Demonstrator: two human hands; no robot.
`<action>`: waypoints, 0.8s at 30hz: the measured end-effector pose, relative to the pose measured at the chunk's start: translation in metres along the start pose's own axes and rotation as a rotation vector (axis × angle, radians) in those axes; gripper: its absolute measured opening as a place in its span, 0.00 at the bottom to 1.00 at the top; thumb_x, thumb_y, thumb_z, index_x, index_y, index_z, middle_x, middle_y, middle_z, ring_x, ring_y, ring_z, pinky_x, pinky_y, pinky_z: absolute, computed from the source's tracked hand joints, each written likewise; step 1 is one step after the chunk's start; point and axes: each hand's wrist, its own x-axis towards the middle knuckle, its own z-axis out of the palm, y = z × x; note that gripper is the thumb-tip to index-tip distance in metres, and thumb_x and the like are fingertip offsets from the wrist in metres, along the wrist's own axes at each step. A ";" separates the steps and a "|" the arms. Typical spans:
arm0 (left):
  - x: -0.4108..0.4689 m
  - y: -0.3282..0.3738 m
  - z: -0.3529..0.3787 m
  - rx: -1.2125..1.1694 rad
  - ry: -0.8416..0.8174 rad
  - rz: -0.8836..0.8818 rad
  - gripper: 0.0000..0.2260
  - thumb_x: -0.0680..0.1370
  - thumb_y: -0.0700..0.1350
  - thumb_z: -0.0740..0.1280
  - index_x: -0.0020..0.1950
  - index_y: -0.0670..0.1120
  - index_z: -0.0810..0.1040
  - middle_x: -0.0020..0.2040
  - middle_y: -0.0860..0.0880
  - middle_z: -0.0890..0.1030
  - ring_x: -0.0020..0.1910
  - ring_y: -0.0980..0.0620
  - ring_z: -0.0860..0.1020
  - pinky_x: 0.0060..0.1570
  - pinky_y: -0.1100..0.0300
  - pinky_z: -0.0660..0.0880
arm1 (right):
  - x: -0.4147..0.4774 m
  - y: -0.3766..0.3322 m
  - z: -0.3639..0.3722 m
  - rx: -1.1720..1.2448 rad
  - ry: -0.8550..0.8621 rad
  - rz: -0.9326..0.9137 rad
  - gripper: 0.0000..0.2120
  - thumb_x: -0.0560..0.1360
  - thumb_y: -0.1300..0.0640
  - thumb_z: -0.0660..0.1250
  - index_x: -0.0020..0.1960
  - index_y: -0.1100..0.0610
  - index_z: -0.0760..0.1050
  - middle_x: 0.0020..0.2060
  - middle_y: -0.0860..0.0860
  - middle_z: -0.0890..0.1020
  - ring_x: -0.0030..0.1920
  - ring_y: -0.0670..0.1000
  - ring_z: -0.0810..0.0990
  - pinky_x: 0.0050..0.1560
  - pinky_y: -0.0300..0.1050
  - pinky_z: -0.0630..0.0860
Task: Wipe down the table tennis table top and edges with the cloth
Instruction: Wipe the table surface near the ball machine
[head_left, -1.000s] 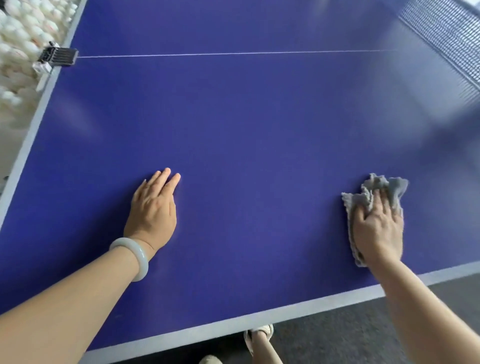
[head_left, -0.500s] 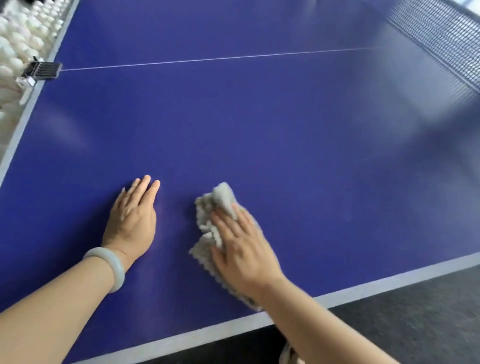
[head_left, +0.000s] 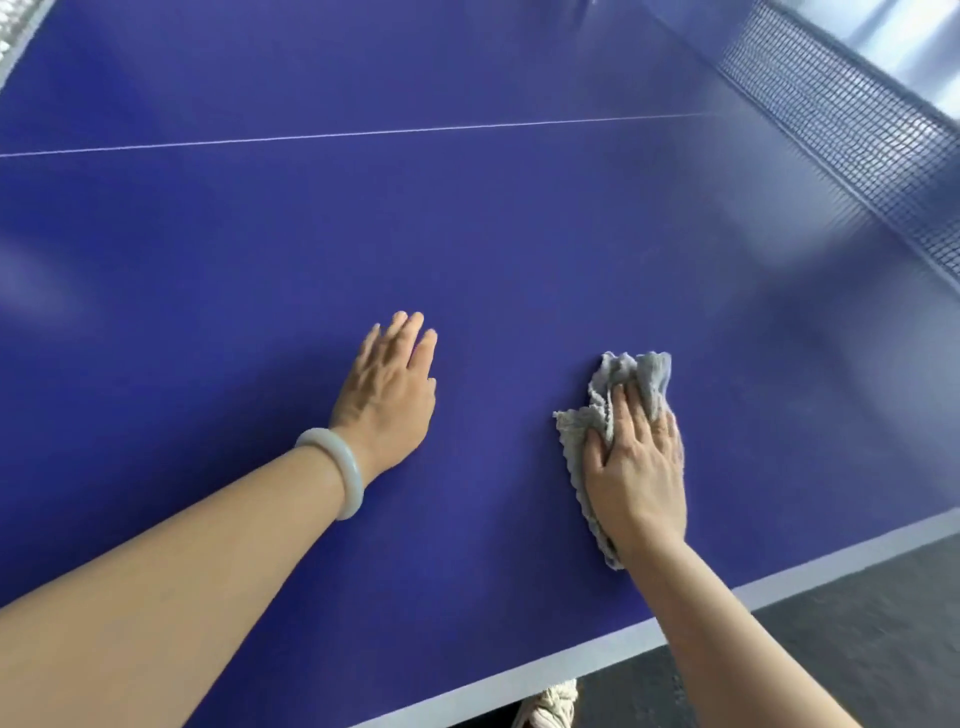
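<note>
the right hand (head_left: 636, 467) lies flat on the grey cloth (head_left: 631, 376), fingers straight and close together, pressing it onto the blue table top (head_left: 467, 234). nothing is pinched: the cloth is trapped under palm and fingers, with a bunched fold poking out beyond the fingertips and a scalloped hem trailing out on the thumb side and back under the wrist. well off to the thumb side of that press, the left hand (head_left: 387, 400) rests palm down on the bare surface, fingers straight and holding nothing (it looks like a brace for leaning in). a pale bracelet (head_left: 340, 470) sits on its wrist.

the job seems to be mid-course. the cloth is working the strip of top nearest the person, and no wet trail or dust line shows which parts are already done. the pale edge band (head_left: 779, 582) runs just behind the right wrist, not under the cloth, so the edges look still to do. the same goes for the wide stretch ahead of the fingertips, up to the centre line (head_left: 363, 134) and across to the net (head_left: 857, 145).

half a second ago the cloth hand was just beside the left hand. now it is well apart from it again, back out towards where it was a second ago, which reads as a side-to-side stroke. the left hand has stayed flat throughout. the view has swung too: the clip and white balls at the far side have gone, and more net shows.
</note>
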 end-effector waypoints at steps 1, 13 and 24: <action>0.018 0.009 0.005 0.013 -0.007 -0.030 0.26 0.84 0.49 0.52 0.80 0.42 0.53 0.80 0.42 0.51 0.79 0.43 0.48 0.77 0.46 0.45 | -0.007 0.001 0.000 0.007 -0.001 -0.080 0.28 0.83 0.45 0.49 0.81 0.52 0.55 0.80 0.46 0.54 0.81 0.49 0.46 0.80 0.50 0.44; 0.066 0.020 0.033 -0.107 -0.002 -0.237 0.26 0.82 0.55 0.50 0.79 0.49 0.58 0.80 0.46 0.56 0.79 0.47 0.52 0.77 0.44 0.46 | 0.150 0.089 -0.026 -0.021 0.027 0.193 0.29 0.83 0.46 0.50 0.81 0.56 0.54 0.81 0.50 0.54 0.81 0.52 0.45 0.79 0.51 0.41; 0.064 0.016 0.032 -0.167 0.028 -0.253 0.22 0.83 0.45 0.54 0.78 0.49 0.62 0.79 0.47 0.58 0.79 0.48 0.54 0.77 0.46 0.49 | 0.091 0.004 0.004 0.058 -0.051 -0.598 0.23 0.84 0.49 0.57 0.76 0.57 0.67 0.76 0.50 0.68 0.79 0.53 0.56 0.78 0.54 0.54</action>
